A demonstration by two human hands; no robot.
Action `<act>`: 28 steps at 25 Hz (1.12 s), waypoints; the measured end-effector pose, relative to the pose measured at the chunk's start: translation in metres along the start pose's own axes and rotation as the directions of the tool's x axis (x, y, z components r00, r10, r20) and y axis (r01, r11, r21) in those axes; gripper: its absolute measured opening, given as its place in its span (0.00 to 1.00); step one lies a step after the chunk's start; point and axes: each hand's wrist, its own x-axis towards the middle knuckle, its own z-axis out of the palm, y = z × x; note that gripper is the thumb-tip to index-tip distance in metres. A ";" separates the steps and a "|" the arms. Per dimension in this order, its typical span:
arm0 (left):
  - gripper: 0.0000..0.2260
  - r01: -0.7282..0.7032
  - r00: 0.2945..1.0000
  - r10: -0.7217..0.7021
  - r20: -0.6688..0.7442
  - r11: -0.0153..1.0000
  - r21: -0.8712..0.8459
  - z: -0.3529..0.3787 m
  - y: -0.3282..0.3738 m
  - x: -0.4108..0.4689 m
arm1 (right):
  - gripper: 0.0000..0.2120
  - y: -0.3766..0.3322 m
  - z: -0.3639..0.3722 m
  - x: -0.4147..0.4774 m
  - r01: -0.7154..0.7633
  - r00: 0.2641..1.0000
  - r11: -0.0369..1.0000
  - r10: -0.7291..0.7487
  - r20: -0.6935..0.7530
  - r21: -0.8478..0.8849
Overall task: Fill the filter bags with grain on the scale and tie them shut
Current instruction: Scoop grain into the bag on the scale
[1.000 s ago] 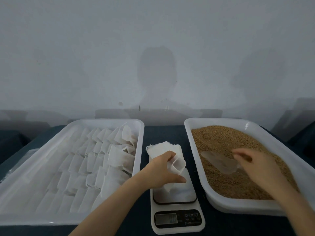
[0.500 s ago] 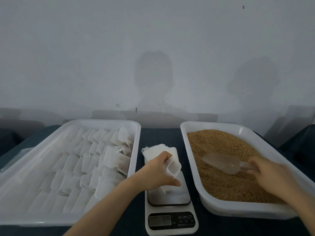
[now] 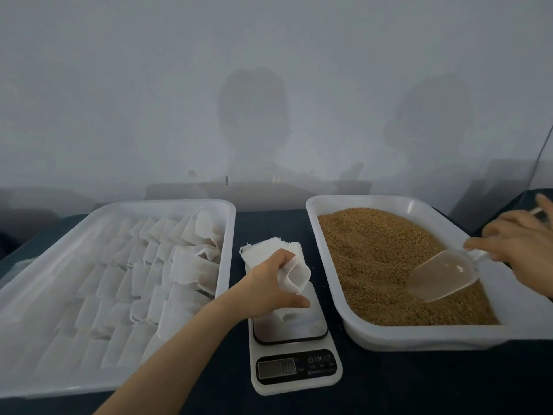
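Grey wall [image 3: 119, 85] with shadows behind; dark blue tabletop [image 3: 269, 223] below.

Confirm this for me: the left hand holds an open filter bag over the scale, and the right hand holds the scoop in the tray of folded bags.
One thing is wrong. In the head view the right hand holds the scoop in the grain tray. The rest stands: the left hand holds an open filter bag over the scale.

Bag tray [image 3: 228, 235] & grain tray [image 3: 419, 336]: white plastic, smooth, semi-gloss. 
Held filter bag [image 3: 294, 272]: thin white paper-like fabric, matt, fuzzy edges. 
Loose grain [image 3: 374, 250]: tan, granular, matt. 
Clear-ish scoop [image 3: 443, 274]: translucent plastic, smooth. 
Kitchen scale [image 3: 299, 381]: white plastic body, glossy platform. 
Dark table cover [image 3: 419, 384]: cloth, matt.
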 end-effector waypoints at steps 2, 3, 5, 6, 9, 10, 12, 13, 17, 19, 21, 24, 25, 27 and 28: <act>0.28 0.006 1.000 -0.006 0.006 1.000 -0.002 0.000 0.000 0.000 | 0.35 -0.019 -0.019 -0.004 0.006 0.993 0.999 0.000 -0.115 0.050; 0.28 0.008 1.000 -0.007 0.006 1.000 -0.005 0.000 0.000 0.001 | 0.34 -0.030 -0.028 -0.008 0.019 0.989 0.994 -0.002 -0.151 0.109; 0.27 0.006 1.000 -0.006 0.003 1.000 -0.019 0.000 0.001 0.000 | 0.33 -0.054 -0.038 -0.013 0.052 0.981 0.973 -0.007 -0.195 0.224; 0.27 0.006 1.000 -0.005 0.004 1.000 -0.024 0.001 0.001 0.000 | 0.31 -0.061 -0.040 -0.013 0.062 0.977 0.962 -0.005 -0.211 0.267; 0.27 0.018 1.000 -0.018 0.005 1.000 -0.022 0.000 0.001 -0.001 | 0.24 -0.063 -0.042 -0.011 -0.093 0.995 0.902 0.101 0.004 0.422; 0.27 0.025 1.000 -0.024 0.008 1.000 -0.019 0.000 0.001 -0.001 | 0.22 -0.061 -0.037 -0.013 -0.154 0.987 0.879 0.113 0.115 0.452; 0.28 0.036 0.999 -0.036 0.019 0.999 -0.016 0.000 0.001 -0.001 | 0.22 -0.052 -0.023 -0.019 -0.210 0.974 0.791 0.118 0.194 0.574; 0.28 0.039 0.999 -0.039 0.021 0.999 -0.018 0.000 0.001 -0.001 | 0.22 -0.050 -0.018 -0.022 -0.227 0.971 0.738 0.118 0.209 0.635; 0.28 0.047 0.999 -0.046 0.020 0.999 -0.028 0.000 0.002 0.000 | 0.21 -0.047 -0.007 -0.028 -0.263 0.962 0.586 0.100 0.253 0.767; 0.28 0.047 0.999 -0.047 0.012 0.998 -0.034 0.000 0.002 -0.001 | 0.22 -0.048 -0.005 -0.028 -0.269 0.962 0.565 0.125 0.241 0.780; 0.29 0.051 0.999 -0.051 0.004 0.998 -0.043 0.000 0.001 -0.001 | 0.25 -0.050 -0.005 -0.027 -0.271 0.963 0.516 0.154 0.223 0.812; 0.30 0.048 0.999 -0.048 0.001 0.997 -0.057 0.000 0.000 0.000 | 0.28 -0.054 -0.010 -0.025 -0.279 0.960 0.493 0.166 0.226 0.824; 0.30 0.046 0.999 -0.046 0.001 0.997 -0.060 0.000 -0.001 0.000 | 0.28 -0.056 -0.011 -0.025 -0.272 0.962 0.500 0.168 0.216 0.822; 0.30 0.039 0.999 -0.039 0.002 0.997 -0.066 -0.001 -0.001 0.000 | 0.28 -0.059 -0.017 -0.023 -0.265 0.963 0.502 0.172 0.205 0.823; 0.30 0.034 0.999 -0.034 0.002 0.997 -0.070 -0.001 -0.001 -0.001 | 0.28 -0.061 -0.020 -0.022 -0.269 0.962 0.498 0.176 0.208 0.824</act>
